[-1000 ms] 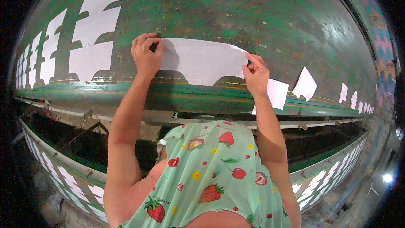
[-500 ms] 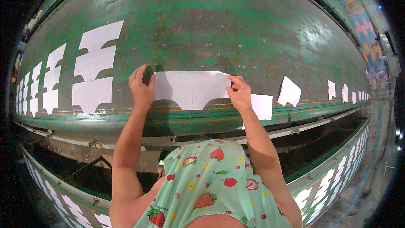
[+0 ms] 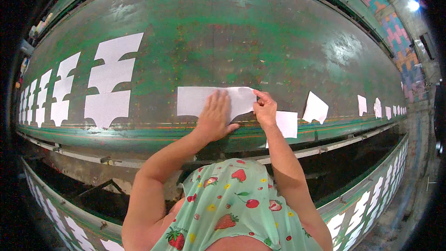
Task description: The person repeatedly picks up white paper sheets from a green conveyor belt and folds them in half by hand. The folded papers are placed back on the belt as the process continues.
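Green, stained surface (image 3: 186, 56); near its close edge, a white piece (image 3: 192, 100) lying flat under the outspread left hand (image 3: 215, 116), right end held in the curled right hand (image 3: 265, 109).

Site: I read this as a workshop or production floor, in print or textile work by the look of it. Evidence: my long green worktable (image 3: 204, 56) spans the frame, its top blotched and flecked with colour, a metal rail (image 3: 302, 151) along its near edge. At left, matching white cut-outs (image 3: 108, 104) lie in repeated columns. A second green table (image 3: 338, 208), lower right, carries similar rows. Upper right: pink, blue and orange blocks (image 3: 399, 39), a bright lamp (image 3: 413, 5). Right edge: grey, stained floor (image 3: 420, 172).
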A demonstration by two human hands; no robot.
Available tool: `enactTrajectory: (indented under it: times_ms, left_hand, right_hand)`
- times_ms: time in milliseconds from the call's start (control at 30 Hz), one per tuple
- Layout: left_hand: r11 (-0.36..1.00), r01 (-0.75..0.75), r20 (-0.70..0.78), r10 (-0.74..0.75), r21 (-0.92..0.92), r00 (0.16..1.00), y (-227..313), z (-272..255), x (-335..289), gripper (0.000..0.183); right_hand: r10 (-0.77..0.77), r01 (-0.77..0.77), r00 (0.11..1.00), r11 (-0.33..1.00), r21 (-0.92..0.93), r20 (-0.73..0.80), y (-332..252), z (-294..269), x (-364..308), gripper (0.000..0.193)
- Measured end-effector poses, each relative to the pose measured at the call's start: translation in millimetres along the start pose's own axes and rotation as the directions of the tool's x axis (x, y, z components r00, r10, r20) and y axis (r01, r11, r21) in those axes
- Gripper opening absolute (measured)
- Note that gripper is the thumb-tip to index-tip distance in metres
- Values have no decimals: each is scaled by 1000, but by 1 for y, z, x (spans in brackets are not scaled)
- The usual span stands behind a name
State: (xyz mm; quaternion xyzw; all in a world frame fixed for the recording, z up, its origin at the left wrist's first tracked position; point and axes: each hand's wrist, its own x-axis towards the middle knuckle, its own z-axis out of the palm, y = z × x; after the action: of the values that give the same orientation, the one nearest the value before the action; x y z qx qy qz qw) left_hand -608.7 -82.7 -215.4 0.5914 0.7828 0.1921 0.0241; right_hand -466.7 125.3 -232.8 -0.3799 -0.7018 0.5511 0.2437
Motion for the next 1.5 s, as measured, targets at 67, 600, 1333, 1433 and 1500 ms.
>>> enactTrajectory:
  times_ms: [67, 600, 1333, 1433, 1500]
  left_hand:
    - [999, -30, 2, 30, 16, 1000, 20, 15, 29, 113]
    - [822, -552, -21, 555, -140, 831, 103, 58, 73, 26]
    - [916, 57, 114, -12, -398, 993, 175, -2, 75, 27]
    - [791, 343, 158, -306, -507, 939, 163, -14, 35, 17]
    - [727, 389, 85, -417, -566, 905, 144, -23, 10, 17]
  right_hand:
    - [56, -55, 998, 994, 97, -9, -7, -6, -3, 49]
    - [-11, -200, 968, 566, -800, -250, 12, -170, -44, 19]
    - [-458, 485, 875, 819, 307, -159, -14, -268, -31, 17]
    - [-343, 384, 921, 877, 290, -184, -9, -269, -23, 13]
    - [-294, 322, 947, 869, 375, -132, -4, -255, -16, 10]
